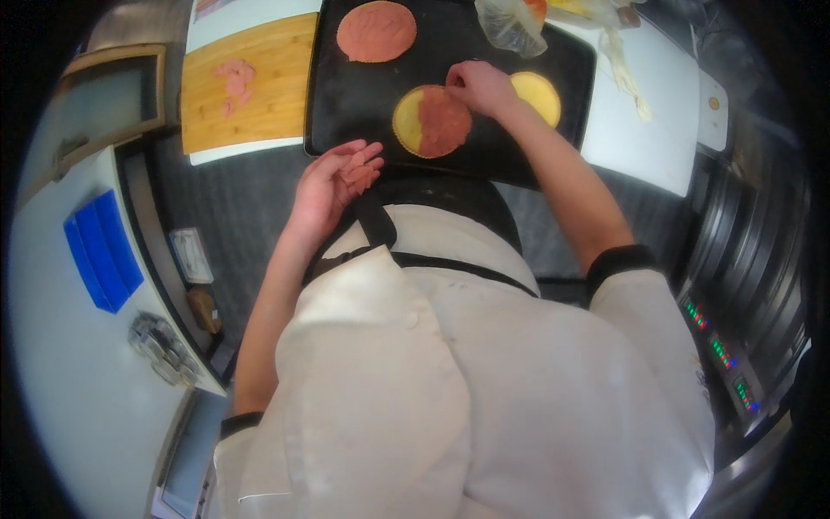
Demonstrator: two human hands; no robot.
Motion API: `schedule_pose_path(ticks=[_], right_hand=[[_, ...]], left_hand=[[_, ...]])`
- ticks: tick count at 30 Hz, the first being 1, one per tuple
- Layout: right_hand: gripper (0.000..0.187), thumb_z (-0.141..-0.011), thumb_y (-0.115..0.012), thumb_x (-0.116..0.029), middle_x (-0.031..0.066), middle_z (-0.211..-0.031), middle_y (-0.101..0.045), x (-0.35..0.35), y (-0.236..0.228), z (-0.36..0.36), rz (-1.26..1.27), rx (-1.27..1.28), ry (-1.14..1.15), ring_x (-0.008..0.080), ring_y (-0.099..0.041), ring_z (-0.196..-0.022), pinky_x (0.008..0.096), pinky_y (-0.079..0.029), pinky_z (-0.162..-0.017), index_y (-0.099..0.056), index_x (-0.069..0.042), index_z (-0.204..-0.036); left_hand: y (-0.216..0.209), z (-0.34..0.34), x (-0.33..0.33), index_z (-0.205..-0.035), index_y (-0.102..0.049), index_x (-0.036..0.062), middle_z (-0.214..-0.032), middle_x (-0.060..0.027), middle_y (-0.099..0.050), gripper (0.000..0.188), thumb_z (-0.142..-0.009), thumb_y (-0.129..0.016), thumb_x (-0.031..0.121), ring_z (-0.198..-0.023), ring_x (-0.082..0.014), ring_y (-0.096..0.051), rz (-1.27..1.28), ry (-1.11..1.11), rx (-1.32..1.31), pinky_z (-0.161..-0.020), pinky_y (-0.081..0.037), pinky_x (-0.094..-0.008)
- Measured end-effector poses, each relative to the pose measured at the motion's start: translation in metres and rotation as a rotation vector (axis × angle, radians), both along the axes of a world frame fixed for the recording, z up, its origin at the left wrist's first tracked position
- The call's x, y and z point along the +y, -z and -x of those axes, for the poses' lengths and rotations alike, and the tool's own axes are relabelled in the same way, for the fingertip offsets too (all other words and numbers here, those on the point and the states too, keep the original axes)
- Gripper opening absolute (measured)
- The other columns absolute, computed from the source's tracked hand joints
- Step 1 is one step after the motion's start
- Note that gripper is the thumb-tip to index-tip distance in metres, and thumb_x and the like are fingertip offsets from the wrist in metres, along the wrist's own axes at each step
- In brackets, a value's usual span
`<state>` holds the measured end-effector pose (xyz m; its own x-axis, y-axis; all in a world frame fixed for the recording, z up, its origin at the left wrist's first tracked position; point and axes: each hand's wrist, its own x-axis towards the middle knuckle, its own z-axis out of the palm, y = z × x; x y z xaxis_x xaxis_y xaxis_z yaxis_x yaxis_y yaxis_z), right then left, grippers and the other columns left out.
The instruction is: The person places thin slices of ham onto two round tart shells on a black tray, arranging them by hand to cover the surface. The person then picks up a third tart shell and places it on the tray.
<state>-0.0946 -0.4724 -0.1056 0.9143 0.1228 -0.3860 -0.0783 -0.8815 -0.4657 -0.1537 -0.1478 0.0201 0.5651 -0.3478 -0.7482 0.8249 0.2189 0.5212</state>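
A round tart with a fluted rim (408, 130) lies on the black baking tray (363, 104). Its left part shows yellow filling, and thin pink slices (444, 123) cover the right part. My right hand (481, 87) is at the tart's upper right edge, fingers pinched downward; what is between the fingertips is hidden. Palm up beside the tray's front edge, my left hand (324, 186) holds a few loose pink slices (358, 173) in its curled fingers. Partly behind my right forearm is a second tart (538, 98), plain yellow. A third tart (376, 31), fully pink on top, sits farther back on the left.
Left of the tray, a wooden cutting board (285, 82) carries more pink slices (234, 85). A clear plastic bag (512, 26) lies over the tray's far right. A white surface (644, 143) extends to the right. A blue bin (103, 251) stands at the left.
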Motion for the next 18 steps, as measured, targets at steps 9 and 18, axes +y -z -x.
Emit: schedule_pose_path(ticks=[9, 18], right_hand=[[0.023, -0.089, -0.070, -0.032, 0.0092, -0.097, -0.072, -0.001, 0.005, 0.003, 0.048, -0.054, 0.042, 0.0310, -0.069, -0.096, 0.0437, -0.056, -0.081, -0.073, -0.012, -0.098], [0.031, -0.094, -0.071, -0.030, 0.0113, -0.088, -0.071, 0.059, -0.030, 0.047, -0.628, 0.014, 0.334, 0.0270, -0.069, -0.087, 0.0390, -0.056, -0.080, -0.074, -0.007, -0.115]], left_hand=[[-0.002, 0.000, 0.000, -0.138, -0.048, -0.0049, -0.145, -0.0236, -0.057, 0.040, -0.105, -0.045, 0.017, -0.129, -0.0319, -0.061, -0.013, 0.035, -0.004, -0.110, -0.049, -0.0399], [0.000, -0.005, -0.003, -0.142, -0.045, -0.0038, -0.145, -0.0235, -0.057, 0.044, -0.105, -0.046, 0.020, -0.129, -0.0315, -0.060, 0.039, 0.048, 0.046, -0.109, -0.049, -0.0383]])
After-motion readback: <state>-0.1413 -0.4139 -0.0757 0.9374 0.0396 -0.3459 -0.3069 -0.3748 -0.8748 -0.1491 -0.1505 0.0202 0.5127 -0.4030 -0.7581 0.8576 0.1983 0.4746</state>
